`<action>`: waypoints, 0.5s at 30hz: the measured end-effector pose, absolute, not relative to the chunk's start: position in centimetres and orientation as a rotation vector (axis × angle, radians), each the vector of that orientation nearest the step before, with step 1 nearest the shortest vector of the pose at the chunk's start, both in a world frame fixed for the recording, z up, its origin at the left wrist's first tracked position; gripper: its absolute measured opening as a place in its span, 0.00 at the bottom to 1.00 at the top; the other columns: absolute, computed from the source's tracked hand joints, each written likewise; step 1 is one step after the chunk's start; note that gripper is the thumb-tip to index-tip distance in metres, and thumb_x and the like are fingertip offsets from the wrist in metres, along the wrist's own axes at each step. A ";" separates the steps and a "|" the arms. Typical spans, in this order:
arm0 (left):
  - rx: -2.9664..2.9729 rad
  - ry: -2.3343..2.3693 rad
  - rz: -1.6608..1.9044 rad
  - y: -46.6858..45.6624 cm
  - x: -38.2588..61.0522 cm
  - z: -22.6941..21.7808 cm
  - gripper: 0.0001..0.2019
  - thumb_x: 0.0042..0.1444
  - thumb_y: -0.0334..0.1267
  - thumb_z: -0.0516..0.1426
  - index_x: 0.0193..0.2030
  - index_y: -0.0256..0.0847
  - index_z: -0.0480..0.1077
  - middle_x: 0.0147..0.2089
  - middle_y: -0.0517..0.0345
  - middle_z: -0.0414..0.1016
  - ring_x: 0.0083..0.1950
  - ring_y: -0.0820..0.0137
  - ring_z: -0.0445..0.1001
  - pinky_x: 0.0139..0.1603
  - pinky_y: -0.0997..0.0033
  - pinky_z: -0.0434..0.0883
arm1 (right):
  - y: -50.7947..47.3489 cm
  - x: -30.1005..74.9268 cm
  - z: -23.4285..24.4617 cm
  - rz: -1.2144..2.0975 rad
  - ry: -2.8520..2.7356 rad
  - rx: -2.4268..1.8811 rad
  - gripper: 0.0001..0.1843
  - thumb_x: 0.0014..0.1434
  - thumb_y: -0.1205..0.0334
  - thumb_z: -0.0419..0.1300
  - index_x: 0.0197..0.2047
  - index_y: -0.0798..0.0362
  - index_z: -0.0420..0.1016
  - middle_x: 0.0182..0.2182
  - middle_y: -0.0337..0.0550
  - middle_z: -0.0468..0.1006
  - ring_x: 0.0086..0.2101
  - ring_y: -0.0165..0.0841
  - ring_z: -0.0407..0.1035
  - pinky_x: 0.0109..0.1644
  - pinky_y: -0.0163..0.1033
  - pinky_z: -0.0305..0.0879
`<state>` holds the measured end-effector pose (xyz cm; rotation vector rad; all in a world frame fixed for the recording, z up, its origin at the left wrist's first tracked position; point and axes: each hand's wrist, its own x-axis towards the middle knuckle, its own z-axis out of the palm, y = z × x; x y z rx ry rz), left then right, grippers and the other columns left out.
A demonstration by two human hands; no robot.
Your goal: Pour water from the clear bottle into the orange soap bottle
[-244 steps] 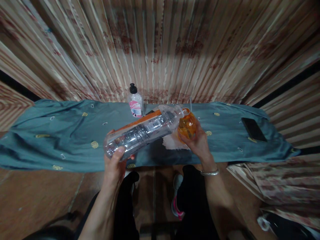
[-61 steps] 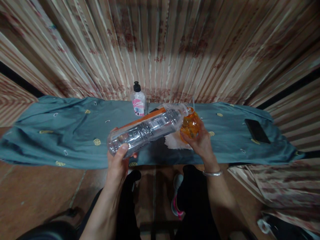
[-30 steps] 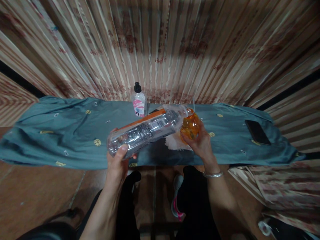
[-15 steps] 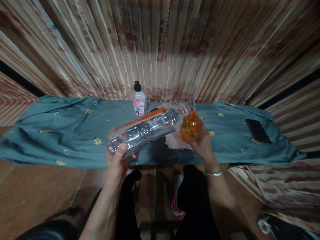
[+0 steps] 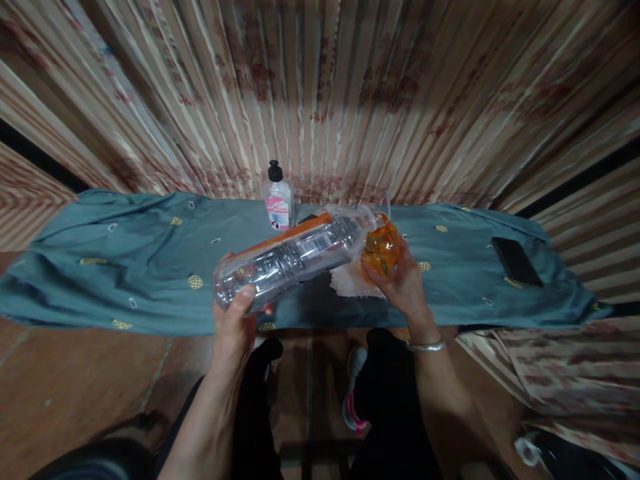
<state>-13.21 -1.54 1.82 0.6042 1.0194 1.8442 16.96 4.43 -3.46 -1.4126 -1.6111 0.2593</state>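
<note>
My left hand (image 5: 236,327) is wrapped round the base of a large clear plastic bottle (image 5: 295,257) with an orange label strip. The bottle is tilted, its neck pointing right and upward. At its mouth, my right hand (image 5: 403,283) grips a small translucent orange container (image 5: 381,248); its exact kind is unclear. The bottle's mouth meets the container's upper rim, and I cannot tell whether it reaches inside. Beneath the container, a pale cloth or tissue (image 5: 353,281) lies on the covered table. A dark thing behind the bottle is mostly hidden.
A clear pump-top bottle (image 5: 278,203) with a pink label and black cap stands at the back. To the right lies a black phone (image 5: 517,261). The table has a teal patterned cloth (image 5: 150,267); a striped curtain (image 5: 320,100) hangs right behind it.
</note>
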 end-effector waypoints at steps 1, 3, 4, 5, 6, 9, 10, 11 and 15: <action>0.604 1.022 1.840 -1.6 -13.2 1.9 0.38 0.33 0.47 0.83 0.53 0.46 0.79 0.43 0.57 0.84 0.30 0.67 0.78 0.16 0.75 0.68 | 4.4 16.9 -3.5 0.260 -1.612 -1.415 0.48 0.59 0.44 0.75 0.78 0.47 0.67 0.61 0.55 0.88 0.56 0.56 0.87 0.60 0.64 0.86; 0.601 1.028 1.840 -1.6 -13.1 1.9 0.38 0.33 0.47 0.83 0.53 0.47 0.78 0.44 0.56 0.84 0.31 0.66 0.79 0.15 0.76 0.69 | 4.4 16.9 -3.5 0.264 -1.612 -1.421 0.49 0.59 0.43 0.75 0.78 0.47 0.67 0.61 0.55 0.88 0.56 0.56 0.87 0.60 0.65 0.86; 0.602 1.030 1.839 -1.6 -13.1 2.0 0.39 0.33 0.47 0.83 0.54 0.47 0.78 0.44 0.56 0.84 0.32 0.66 0.79 0.15 0.76 0.69 | 4.4 16.8 -3.5 0.268 -1.611 -1.421 0.49 0.59 0.43 0.75 0.78 0.47 0.67 0.61 0.55 0.88 0.56 0.56 0.87 0.60 0.65 0.86; 0.603 1.030 1.841 -1.6 -13.1 2.0 0.39 0.33 0.47 0.83 0.54 0.47 0.78 0.44 0.56 0.84 0.31 0.66 0.79 0.16 0.76 0.68 | 4.4 16.8 -3.5 0.270 -1.609 -1.420 0.49 0.59 0.43 0.75 0.78 0.47 0.67 0.62 0.55 0.88 0.56 0.56 0.87 0.60 0.65 0.86; 0.605 1.029 1.841 -1.6 -13.1 2.0 0.39 0.33 0.47 0.83 0.54 0.47 0.78 0.44 0.56 0.84 0.31 0.66 0.79 0.16 0.76 0.68 | 4.4 16.8 -3.5 0.269 -1.607 -1.418 0.49 0.59 0.44 0.75 0.78 0.46 0.67 0.62 0.55 0.88 0.57 0.57 0.87 0.60 0.65 0.86; 0.611 1.016 1.839 -1.6 -13.1 1.9 0.38 0.34 0.46 0.83 0.54 0.47 0.78 0.43 0.57 0.84 0.30 0.67 0.78 0.16 0.76 0.67 | 4.3 16.8 -3.4 0.265 -1.619 -1.412 0.47 0.61 0.45 0.74 0.79 0.44 0.67 0.63 0.52 0.86 0.59 0.57 0.85 0.62 0.65 0.85; 0.610 1.015 1.839 -1.6 -13.1 2.0 0.38 0.34 0.46 0.83 0.54 0.47 0.78 0.42 0.57 0.84 0.30 0.68 0.78 0.16 0.76 0.67 | 4.3 16.9 -3.4 0.264 -1.628 -1.410 0.47 0.62 0.46 0.74 0.80 0.43 0.66 0.64 0.52 0.86 0.60 0.57 0.85 0.63 0.65 0.84; 0.608 1.018 1.839 -1.6 -13.1 2.0 0.38 0.34 0.47 0.83 0.53 0.47 0.78 0.42 0.57 0.84 0.29 0.68 0.78 0.16 0.76 0.68 | 4.3 16.9 -3.4 0.267 -1.639 -1.408 0.47 0.62 0.46 0.74 0.80 0.42 0.66 0.64 0.51 0.85 0.60 0.57 0.84 0.64 0.65 0.83; 0.601 1.032 1.841 -1.6 -13.1 1.9 0.40 0.32 0.48 0.83 0.54 0.46 0.78 0.42 0.57 0.84 0.30 0.67 0.78 0.16 0.77 0.69 | 4.4 17.2 -3.5 0.288 -1.651 -1.421 0.49 0.62 0.45 0.74 0.81 0.43 0.64 0.64 0.52 0.85 0.61 0.57 0.84 0.65 0.66 0.82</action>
